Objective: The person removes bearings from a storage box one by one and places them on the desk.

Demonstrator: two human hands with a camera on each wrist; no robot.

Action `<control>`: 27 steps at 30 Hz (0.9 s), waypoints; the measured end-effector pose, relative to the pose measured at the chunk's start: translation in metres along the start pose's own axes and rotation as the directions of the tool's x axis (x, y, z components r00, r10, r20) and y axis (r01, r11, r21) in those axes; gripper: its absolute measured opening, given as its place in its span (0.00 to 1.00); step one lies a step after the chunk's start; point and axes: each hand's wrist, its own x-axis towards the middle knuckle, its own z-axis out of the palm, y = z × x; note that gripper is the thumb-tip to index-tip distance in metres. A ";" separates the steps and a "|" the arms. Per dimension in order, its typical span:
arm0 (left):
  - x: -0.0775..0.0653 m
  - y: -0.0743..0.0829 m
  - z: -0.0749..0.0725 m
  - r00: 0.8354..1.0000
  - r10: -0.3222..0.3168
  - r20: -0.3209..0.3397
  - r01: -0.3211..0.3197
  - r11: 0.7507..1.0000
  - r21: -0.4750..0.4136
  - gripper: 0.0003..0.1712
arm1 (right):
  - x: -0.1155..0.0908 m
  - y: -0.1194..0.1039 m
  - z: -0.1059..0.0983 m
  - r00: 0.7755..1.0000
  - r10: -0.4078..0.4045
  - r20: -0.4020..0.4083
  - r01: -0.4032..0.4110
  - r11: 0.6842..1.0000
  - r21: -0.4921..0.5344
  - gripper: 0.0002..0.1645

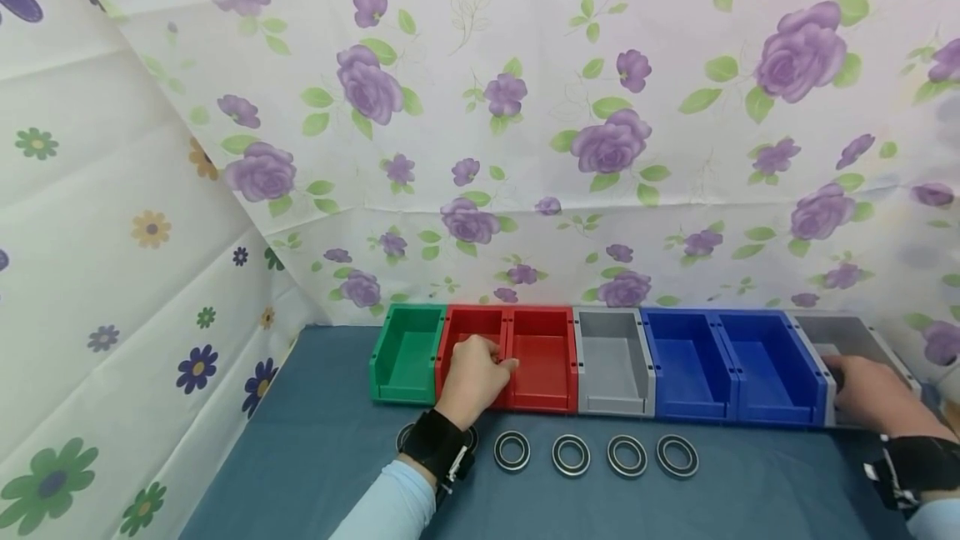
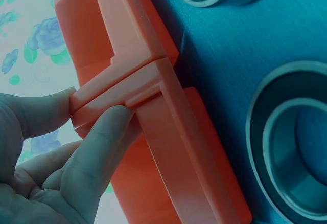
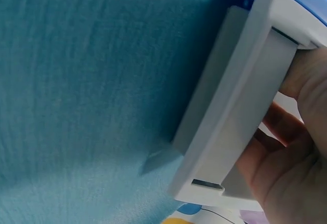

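Note:
Seven small plastic bins stand in a row at the back of the blue cloth. My left hand [image 1: 474,377] pinches the joined walls of the two red bins [image 1: 542,357]. In the left wrist view, thumb and finger [image 2: 97,147] squeeze that red double wall [image 2: 127,75]. My right hand [image 1: 862,390] grips the front of the grey bin [image 1: 847,332] at the row's right end. In the right wrist view its fingers [image 3: 301,147] reach inside the grey bin [image 3: 235,106]. Several steel bearings [image 1: 512,451] lie in a line before the bins; one is partly hidden under my left wrist.
Left to right the row runs from a green bin [image 1: 408,352] past the red pair to a grey bin [image 1: 613,361], two blue bins [image 1: 731,365] and the held grey one. Flowered sheets [image 1: 525,123] wall the back and left. Blue cloth [image 1: 300,457] covers the table.

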 end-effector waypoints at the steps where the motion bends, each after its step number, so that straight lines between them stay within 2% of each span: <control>1: 0.000 0.000 0.000 1.000 0.001 -0.001 -0.001 1.000 0.002 0.18 | -0.001 -0.002 0.001 1.000 0.008 -0.018 -0.008 1.000 -0.003 0.31; 4: 0.000 0.000 -0.001 1.000 0.003 -0.005 -0.003 1.000 0.004 0.18 | -0.003 -0.005 0.001 0.998 0.015 -0.059 -0.016 1.000 -0.008 0.29; 11: 0.000 0.000 0.000 1.000 -0.012 0.001 0.012 1.000 0.001 0.18 | -0.003 -0.005 0.003 0.998 0.034 -0.049 -0.036 0.999 -0.022 0.28; 14: -0.001 0.000 0.001 1.000 -0.016 0.006 0.016 1.000 -0.001 0.18 | -0.006 -0.004 0.004 0.996 0.037 -0.076 -0.040 0.999 -0.033 0.30; 20: 0.000 -0.001 0.001 1.000 -0.002 0.002 0.002 1.000 -0.006 0.17 | -0.013 -0.002 0.009 0.978 0.019 -0.209 -0.029 0.999 -0.042 0.29; 27: 0.000 -0.001 0.000 1.000 0.008 -0.001 -0.008 1.000 -0.008 0.17 | -0.022 -0.008 0.011 0.937 -0.030 -0.349 0.018 0.999 -0.040 0.26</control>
